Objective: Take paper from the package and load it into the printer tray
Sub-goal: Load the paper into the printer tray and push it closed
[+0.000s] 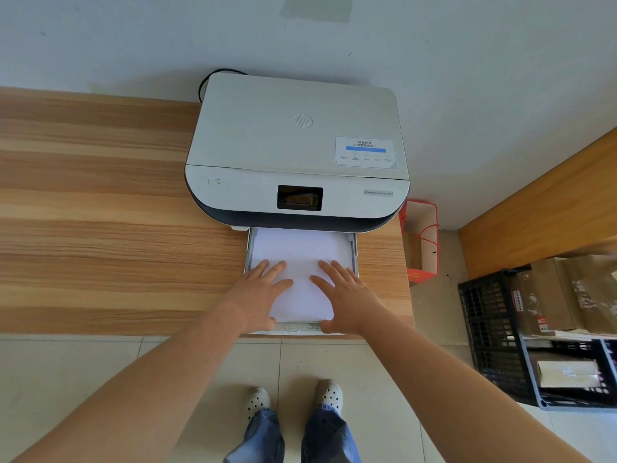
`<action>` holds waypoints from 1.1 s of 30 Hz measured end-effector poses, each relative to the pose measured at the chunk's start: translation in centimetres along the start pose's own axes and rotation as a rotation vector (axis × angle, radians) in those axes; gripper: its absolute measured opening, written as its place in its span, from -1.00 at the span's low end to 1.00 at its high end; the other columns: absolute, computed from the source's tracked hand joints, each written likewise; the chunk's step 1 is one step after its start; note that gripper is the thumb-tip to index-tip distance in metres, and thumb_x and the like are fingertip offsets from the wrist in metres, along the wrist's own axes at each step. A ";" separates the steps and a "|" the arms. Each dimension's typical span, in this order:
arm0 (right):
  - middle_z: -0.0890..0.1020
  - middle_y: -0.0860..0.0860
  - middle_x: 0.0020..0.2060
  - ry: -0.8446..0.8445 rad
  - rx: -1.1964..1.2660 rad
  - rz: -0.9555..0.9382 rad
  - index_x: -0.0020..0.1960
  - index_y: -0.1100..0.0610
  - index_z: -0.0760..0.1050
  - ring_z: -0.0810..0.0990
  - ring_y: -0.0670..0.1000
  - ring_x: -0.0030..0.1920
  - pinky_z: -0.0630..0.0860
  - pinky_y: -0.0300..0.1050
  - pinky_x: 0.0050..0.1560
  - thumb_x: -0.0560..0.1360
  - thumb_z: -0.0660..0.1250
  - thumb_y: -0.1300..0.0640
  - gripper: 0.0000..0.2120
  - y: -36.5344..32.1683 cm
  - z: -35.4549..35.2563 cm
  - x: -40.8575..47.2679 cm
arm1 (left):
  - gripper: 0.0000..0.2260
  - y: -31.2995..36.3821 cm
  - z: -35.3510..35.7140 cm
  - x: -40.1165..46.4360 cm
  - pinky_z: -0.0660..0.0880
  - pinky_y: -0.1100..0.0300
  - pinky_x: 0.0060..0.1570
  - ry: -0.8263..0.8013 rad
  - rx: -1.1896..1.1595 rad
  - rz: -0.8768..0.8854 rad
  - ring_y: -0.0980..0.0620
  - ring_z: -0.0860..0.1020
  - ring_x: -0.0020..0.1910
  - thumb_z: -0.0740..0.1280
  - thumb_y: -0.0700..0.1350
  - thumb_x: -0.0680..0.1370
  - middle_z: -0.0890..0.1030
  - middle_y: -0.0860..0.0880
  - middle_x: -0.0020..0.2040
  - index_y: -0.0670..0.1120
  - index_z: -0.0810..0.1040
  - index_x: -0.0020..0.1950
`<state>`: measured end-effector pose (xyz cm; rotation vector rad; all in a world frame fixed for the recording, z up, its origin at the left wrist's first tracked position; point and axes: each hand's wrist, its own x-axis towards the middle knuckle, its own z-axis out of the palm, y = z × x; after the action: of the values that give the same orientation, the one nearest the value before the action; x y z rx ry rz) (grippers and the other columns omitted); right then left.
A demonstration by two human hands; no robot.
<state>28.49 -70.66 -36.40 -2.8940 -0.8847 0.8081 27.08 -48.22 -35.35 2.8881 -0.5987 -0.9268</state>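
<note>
At 12 o'clock from me, printer (297, 145) w/ tray (354, 252) pulled out at its 6. Paper (300, 248) lies in tray. My L hand (258, 292) & R hand (347, 295) press flat on paper, fingers spread, gripping nothing.

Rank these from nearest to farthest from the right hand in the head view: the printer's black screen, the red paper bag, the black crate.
From the right hand, flat on the paper in the tray:
1. Black screen, on the printer's front, just beyond the tray.
2. Red paper bag, on the floor past the desk's right end; close to the screen's distance, hard to separate.
3. Black crate, on the floor far right.
</note>
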 end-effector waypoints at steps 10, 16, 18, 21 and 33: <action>-0.15 0.03 0.57 0.002 0.028 0.026 0.57 -0.02 -0.07 -0.23 0.10 0.55 -0.15 0.11 0.51 0.42 0.35 -0.19 -0.11 -0.4 0.1 0.0 | -0.26 -0.1 0.2 0.1 -0.03 -0.01 0.49 0.001 -0.005 0.005 -0.08 -0.20 0.55 0.35 0.02 0.49 -0.22 0.02 0.58 0.10 0.00 0.56; -0.06 -0.07 0.57 0.039 0.282 0.063 0.55 -0.09 -0.01 -0.16 0.01 0.56 0.07 0.12 0.49 0.43 0.36 -0.18 -0.17 -0.2 -1.7 -0.6 | -0.22 -0.6 0.5 -0.4 -0.18 0.03 0.47 0.026 0.009 0.049 -0.05 -0.31 0.53 0.29 0.05 0.51 -0.31 0.03 0.56 0.11 -0.17 0.55; 0.05 -0.07 0.55 0.115 0.382 0.118 0.53 -0.07 0.08 -0.02 0.00 0.55 0.15 0.08 0.47 0.47 0.32 -0.16 -0.27 0.2 -2.6 -0.7 | -0.22 -1.2 0.3 -0.5 -0.22 0.04 0.46 0.057 -0.010 0.079 -0.02 -0.31 0.53 0.29 0.12 0.50 -0.31 0.07 0.56 0.11 -0.14 0.56; 0.39 0.01 0.37 0.296 0.580 0.360 0.38 0.04 0.36 0.40 0.05 0.32 0.39 -0.03 0.28 0.53 0.26 0.02 -0.58 1.7 -3.9 -0.5 | -0.34 -2.3 -1.4 -0.3 -0.02 0.02 0.52 0.215 -0.231 0.006 -0.02 -0.07 0.55 0.31 0.14 0.49 -0.01 0.04 0.58 0.02 0.14 0.52; 0.51 0.07 -0.15 0.052 0.496 0.606 0.06 0.16 0.48 0.47 0.11 -0.16 0.39 -0.04 -0.14 0.59 0.08 0.04 -0.73 4.0 -3.3 1.3 | -0.71 -5.0 -1.8 0.8 0.34 0.17 -0.36 0.171 -0.503 -0.459 0.06 0.46 -0.31 0.07 0.10 0.63 0.52 -0.03 -0.24 -0.06 0.42 -0.10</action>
<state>33.06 -72.88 -34.78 -2.6944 0.2123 0.8134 30.42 -44.04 -35.18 2.6223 0.2904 -0.7156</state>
